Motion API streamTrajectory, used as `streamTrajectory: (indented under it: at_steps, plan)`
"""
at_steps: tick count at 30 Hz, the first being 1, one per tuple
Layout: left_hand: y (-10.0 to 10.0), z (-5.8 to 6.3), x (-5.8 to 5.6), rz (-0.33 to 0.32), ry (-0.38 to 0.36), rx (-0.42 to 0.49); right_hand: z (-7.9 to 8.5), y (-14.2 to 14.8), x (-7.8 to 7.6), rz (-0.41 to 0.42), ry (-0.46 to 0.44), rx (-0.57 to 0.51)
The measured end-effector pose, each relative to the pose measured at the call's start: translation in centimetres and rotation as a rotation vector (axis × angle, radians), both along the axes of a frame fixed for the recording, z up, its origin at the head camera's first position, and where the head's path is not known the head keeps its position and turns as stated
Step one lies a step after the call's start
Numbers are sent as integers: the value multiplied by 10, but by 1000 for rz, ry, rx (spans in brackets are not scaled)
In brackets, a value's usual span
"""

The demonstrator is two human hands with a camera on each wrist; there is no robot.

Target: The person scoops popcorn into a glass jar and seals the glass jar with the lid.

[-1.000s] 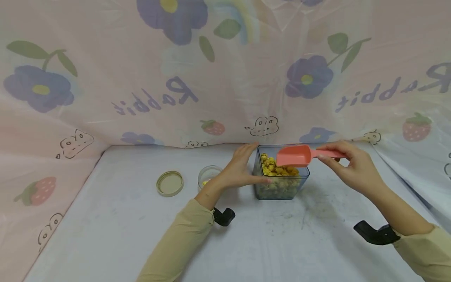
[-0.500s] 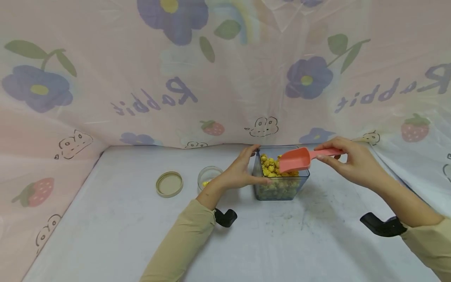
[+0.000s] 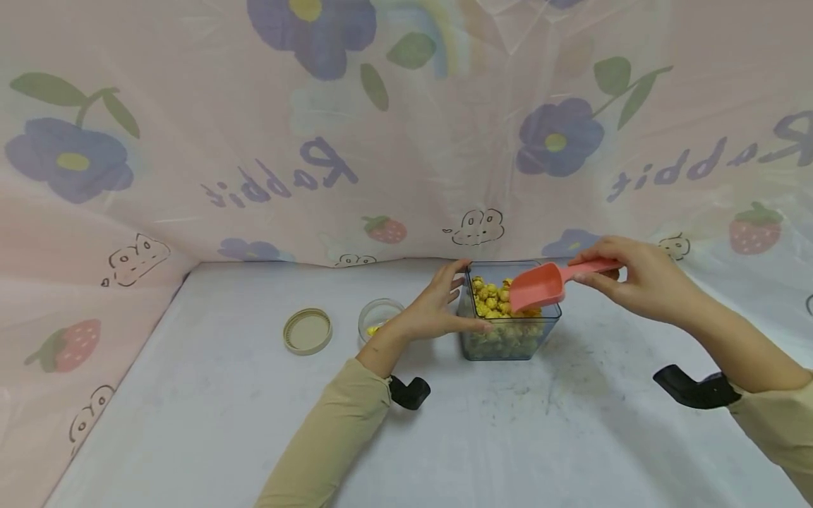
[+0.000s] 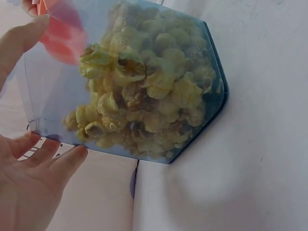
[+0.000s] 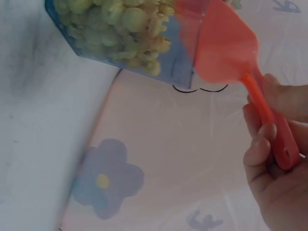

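A clear bluish plastic container (image 3: 508, 347) stands upright on the white table, partly filled with yellow popcorn (image 3: 488, 298). My left hand (image 3: 427, 310) holds it at the rim, thumb along the near side and fingers at the left and far side. In the left wrist view, popcorn (image 4: 144, 96) shows through the wall between thumb and fingers. My right hand (image 3: 651, 282) grips the handle of a coral-red scoop (image 3: 536, 288). The scoop's bowl dips tilted into the container's opening, its front edge at the popcorn. In the right wrist view, fingers and thumb wrap the scoop's handle (image 5: 276, 130).
A small round clear jar (image 3: 375, 309) with something yellow inside stands left of the container, partly hidden by my left hand. Farther left lies a round beige lid (image 3: 307, 331). A patterned pink curtain (image 3: 419, 141) rises behind the table's back edge.
The scoop has tipped forward and lowered from over the container's opening to the popcorn. The right hand and forearm have risen a little. The left hand stays on the container.
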State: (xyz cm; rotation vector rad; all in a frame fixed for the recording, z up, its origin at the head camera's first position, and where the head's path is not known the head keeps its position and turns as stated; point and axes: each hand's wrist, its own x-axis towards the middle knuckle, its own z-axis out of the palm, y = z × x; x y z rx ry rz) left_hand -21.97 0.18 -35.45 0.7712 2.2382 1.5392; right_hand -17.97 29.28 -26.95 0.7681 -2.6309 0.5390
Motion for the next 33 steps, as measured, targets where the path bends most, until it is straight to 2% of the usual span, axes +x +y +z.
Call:
streamTrajectory:
  at_steps: [3, 12, 23, 29, 33]
  plan:
    - [0, 0, 0, 0, -11, 18, 3, -2, -3, 23, 16, 37]
    - [0, -1, 1, 0, -60, 59, 13, -9, -5, 26, -25, 120]
    - [0, -2, 0, 6, -61, 61, 18, -17, -7, 60, 3, 190]
    - [0, -2, 0, 9, -63, 59, 23, -25, -8, 46, -55, 236]
    - [0, -3, 0, 10, -62, 59, 24, -29, -9, 53, -64, 246]
